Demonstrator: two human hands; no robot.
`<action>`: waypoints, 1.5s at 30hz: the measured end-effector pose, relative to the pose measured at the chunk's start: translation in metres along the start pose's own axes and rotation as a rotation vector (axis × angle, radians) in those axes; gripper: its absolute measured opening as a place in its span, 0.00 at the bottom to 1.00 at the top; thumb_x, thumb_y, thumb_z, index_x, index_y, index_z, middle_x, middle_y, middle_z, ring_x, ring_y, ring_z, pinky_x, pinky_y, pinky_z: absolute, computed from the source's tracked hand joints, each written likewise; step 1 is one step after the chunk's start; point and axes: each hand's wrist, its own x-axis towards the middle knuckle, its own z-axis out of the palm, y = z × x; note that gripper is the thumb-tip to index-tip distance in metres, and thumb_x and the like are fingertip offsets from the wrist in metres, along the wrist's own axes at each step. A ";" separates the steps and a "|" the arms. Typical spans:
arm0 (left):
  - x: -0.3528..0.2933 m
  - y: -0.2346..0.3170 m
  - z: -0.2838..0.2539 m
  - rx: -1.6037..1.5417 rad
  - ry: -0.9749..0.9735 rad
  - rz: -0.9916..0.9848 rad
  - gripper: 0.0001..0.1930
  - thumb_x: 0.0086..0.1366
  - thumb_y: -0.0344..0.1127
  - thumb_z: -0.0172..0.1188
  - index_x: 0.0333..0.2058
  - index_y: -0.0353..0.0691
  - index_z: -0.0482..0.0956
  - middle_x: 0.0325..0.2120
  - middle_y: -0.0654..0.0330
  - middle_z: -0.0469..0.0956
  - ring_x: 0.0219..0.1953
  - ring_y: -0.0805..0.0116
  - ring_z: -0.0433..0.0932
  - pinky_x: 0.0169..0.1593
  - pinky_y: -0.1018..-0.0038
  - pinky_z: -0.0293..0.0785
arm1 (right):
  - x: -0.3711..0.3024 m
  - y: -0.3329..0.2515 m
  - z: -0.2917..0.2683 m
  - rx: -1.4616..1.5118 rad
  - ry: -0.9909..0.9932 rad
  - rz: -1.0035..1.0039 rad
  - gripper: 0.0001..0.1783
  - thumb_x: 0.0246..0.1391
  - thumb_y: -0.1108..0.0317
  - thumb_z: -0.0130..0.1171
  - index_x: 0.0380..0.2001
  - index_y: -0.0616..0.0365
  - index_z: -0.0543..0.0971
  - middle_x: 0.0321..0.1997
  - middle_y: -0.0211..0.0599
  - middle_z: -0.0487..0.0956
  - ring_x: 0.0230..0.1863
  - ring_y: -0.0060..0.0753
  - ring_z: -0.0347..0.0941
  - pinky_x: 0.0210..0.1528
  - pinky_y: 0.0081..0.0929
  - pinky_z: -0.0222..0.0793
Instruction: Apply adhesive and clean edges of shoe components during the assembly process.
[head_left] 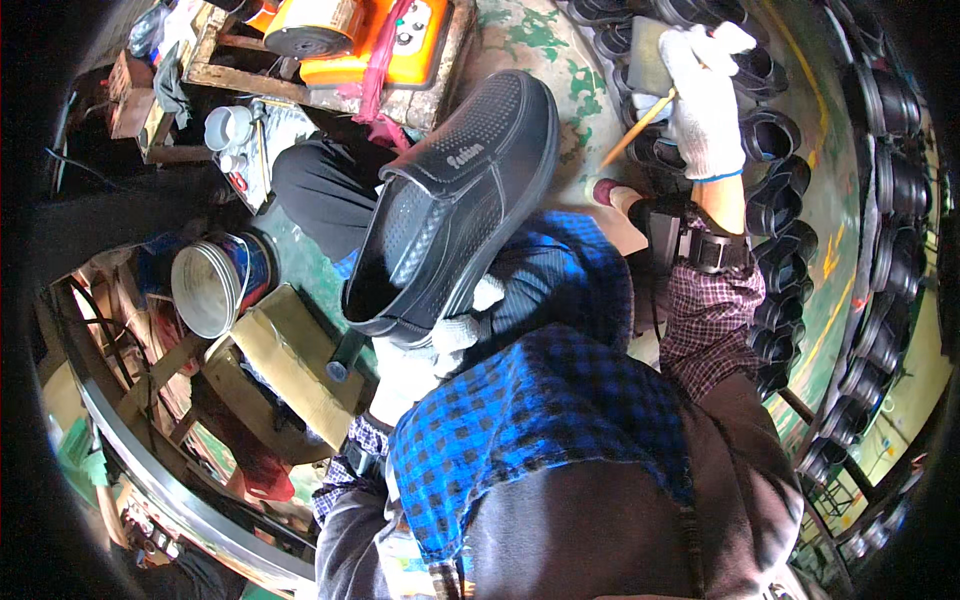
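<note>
My left hand (452, 338), in a white knit glove, grips a black slip-on shoe (470, 175) by its heel end. The shoe has small perforations and pale lettering on its upper, and its toe points up and to the right. Some of the left fingers are hidden under the sole. Out to the far right, my right hand (703, 105), also in a white glove, is closed around a thin yellowish stick (640, 130) that slants down to the left. Whatever is at the stick's upper end is hidden by the glove. Beside that hand is a flat greyish block (648, 60).
Rows of black shoes (780, 195) line the right side, with more on a rack (895, 200) beyond. A blue checked apron (560, 410) covers my lap. On the left are a bucket (207, 288) and a cardboard box (290, 350). An orange machine (400, 50) sits on a worn stand ahead.
</note>
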 end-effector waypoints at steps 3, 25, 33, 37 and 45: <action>-0.005 0.003 -0.008 0.067 0.020 0.014 0.32 0.63 0.52 0.46 0.56 0.30 0.58 0.51 0.40 0.64 0.37 0.58 0.71 0.33 0.72 0.75 | 0.000 0.038 0.007 0.033 -0.279 -0.160 0.06 0.53 0.77 0.51 0.35 0.63 0.74 0.35 0.29 0.70 0.46 0.22 0.65 0.50 0.22 0.61; -0.055 0.029 -0.032 0.763 0.305 0.216 0.31 0.61 0.48 0.52 0.57 0.33 0.61 0.54 0.44 0.65 0.45 0.59 0.73 0.43 0.72 0.72 | -0.046 0.014 0.121 -0.422 -0.486 -0.394 0.30 0.32 0.84 0.54 0.47 0.64 0.73 0.50 0.54 0.72 0.57 0.55 0.63 0.62 0.39 0.56; -0.059 0.031 -0.057 1.328 0.220 0.226 0.30 0.60 0.46 0.54 0.57 0.34 0.62 0.55 0.46 0.65 0.47 0.60 0.73 0.46 0.72 0.71 | -0.044 0.018 0.113 -0.448 -0.509 -0.428 0.29 0.33 0.84 0.52 0.46 0.63 0.74 0.49 0.54 0.73 0.56 0.55 0.64 0.61 0.39 0.56; -0.058 0.029 -0.096 1.124 0.571 0.381 0.26 0.59 0.33 0.58 0.55 0.34 0.66 0.52 0.51 0.70 0.52 0.64 0.71 0.58 0.71 0.63 | -0.051 0.013 0.119 -0.358 -0.500 -0.383 0.29 0.33 0.84 0.51 0.46 0.63 0.74 0.50 0.54 0.73 0.56 0.55 0.65 0.61 0.39 0.57; -0.060 0.033 -0.027 1.528 0.402 0.790 0.14 0.51 0.26 0.58 0.39 0.33 0.78 0.36 0.54 0.78 0.39 0.63 0.75 0.46 0.70 0.69 | -0.075 0.030 0.112 -0.408 -0.514 -0.501 0.28 0.33 0.84 0.49 0.45 0.62 0.75 0.48 0.52 0.74 0.53 0.55 0.67 0.57 0.40 0.61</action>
